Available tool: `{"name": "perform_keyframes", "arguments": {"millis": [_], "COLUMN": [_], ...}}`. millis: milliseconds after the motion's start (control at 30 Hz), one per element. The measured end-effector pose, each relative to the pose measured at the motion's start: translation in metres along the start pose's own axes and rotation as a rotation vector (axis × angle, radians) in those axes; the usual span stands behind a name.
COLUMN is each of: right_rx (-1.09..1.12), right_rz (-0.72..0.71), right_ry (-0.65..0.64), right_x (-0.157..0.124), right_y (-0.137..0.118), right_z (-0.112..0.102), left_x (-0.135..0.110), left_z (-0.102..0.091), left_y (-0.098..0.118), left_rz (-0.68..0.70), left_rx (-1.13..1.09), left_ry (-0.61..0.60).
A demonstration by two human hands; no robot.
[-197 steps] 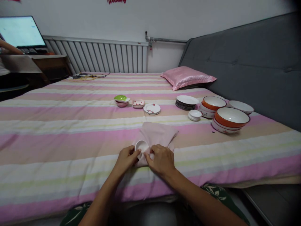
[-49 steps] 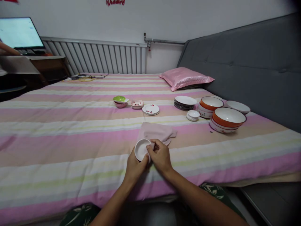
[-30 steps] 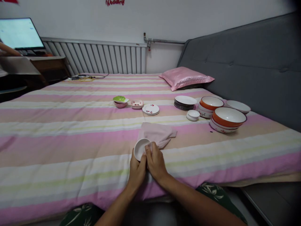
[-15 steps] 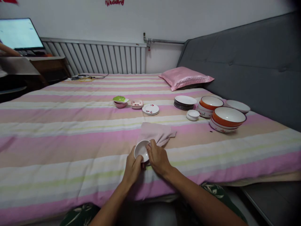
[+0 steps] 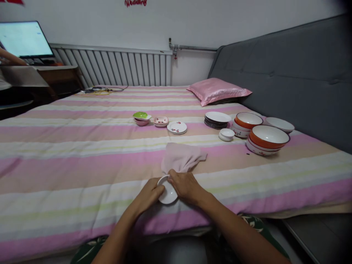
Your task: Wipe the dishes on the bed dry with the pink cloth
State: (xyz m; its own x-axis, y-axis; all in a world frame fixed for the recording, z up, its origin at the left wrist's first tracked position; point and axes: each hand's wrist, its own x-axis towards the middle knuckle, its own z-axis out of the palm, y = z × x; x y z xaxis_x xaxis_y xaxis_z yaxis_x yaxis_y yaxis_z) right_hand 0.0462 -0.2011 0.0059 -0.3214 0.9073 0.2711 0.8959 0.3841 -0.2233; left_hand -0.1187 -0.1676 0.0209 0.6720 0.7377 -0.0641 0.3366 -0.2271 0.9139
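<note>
Item one: a small, round, white, glossy dish (image 5: pixel 168 194), apparently ceramic, at the lower centre of the frame, tilted with its hollow toward us. We judge it light, rigid, smooth enough to slip and liable to chip; we recommend the rim as the hold, at opposite sides, thumb inside and fingers beneath.

Hands: the left hand (image 5: pixel 150 193) pinches the dish's left rim, thumb on the inner face. The right hand (image 5: pixel 186 187) is curled closed over the upper-right rim; its thumb placement we cannot tell.

Item two: a dusty-pink, soft, thin cloth (image 5: pixel 180 156), creased, spread just above the hands and running down to the right hand. How much lies between fingers and dish, we cannot tell.

Surroundings, centre: white round plates with red floral print (image 5: pixel 177 127), stacked; pink-and-white squarish dishes (image 5: pixel 161 121); a green leaf-shaped dish (image 5: pixel 141 115) atop a pink bowl (image 5: pixel 142 123).

Centre right: a stack of small white dishes (image 5: pixel 227 135); dark-sided plates topped in white (image 5: pixel 217 118); orange-and-white deep bowls (image 5: pixel 264 142), stacked.

Beneath all: a striped pastel bedsheet (image 5: pixel 82 165). Upper right: a pink satin pillow (image 5: pixel 218 91).
</note>
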Motion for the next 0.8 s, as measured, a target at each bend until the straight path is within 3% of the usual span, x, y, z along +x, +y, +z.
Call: {"name": "perform_keyframes", "arguments": {"millis": [233,467,600,800], "right_rx": [-0.004,0.078,0.213,0.497], "right_rz": [-0.127,-0.076,0.024,0.32], "right_ry": [-0.021,0.006,0.083,0.389], "right_x": [-0.002,-0.001,0.001,0.006], "right_y": [-0.003,-0.001,-0.001,0.018], "right_z": [0.0,0.003,0.001,0.002], "left_x": [-0.002,0.0,0.0,0.0], "left_z": [-0.003,-0.004,-0.002,0.003], "left_y": [-0.003,0.003,0.002,0.001], "left_rz": [-0.106,-0.092,-0.139,-0.28], "left_rx": [0.049,0.05,-0.016,-0.265], "left_ry": [-0.08,-0.078,-0.042,0.129]}}
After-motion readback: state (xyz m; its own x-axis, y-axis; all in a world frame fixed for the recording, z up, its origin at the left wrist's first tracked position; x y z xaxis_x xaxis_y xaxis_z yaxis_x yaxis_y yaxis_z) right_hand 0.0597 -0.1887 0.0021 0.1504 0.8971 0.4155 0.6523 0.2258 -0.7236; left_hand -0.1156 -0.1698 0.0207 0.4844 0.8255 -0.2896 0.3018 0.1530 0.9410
